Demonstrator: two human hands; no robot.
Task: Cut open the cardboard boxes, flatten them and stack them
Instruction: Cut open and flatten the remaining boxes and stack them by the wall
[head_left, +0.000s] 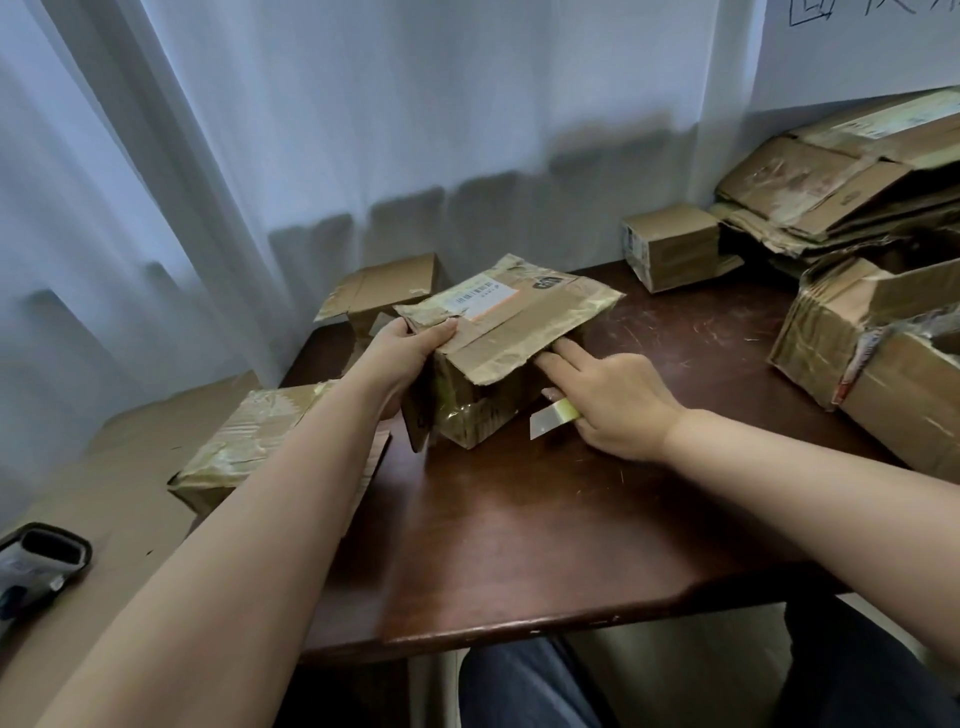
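A taped cardboard box (493, 353) stands on the dark wooden table (545, 519), near its far middle part. The left hand (410, 348) has its grip closed around the box's left upper corner, thumb on top of the flap. The right hand (613, 400) keeps a small cutter (553, 415) clamped between its fingers, while the index finger points under the raised top flap. A pile of flattened boxes (831, 192) lies at the far right, and one small closed box (670, 244) stands just beside it.
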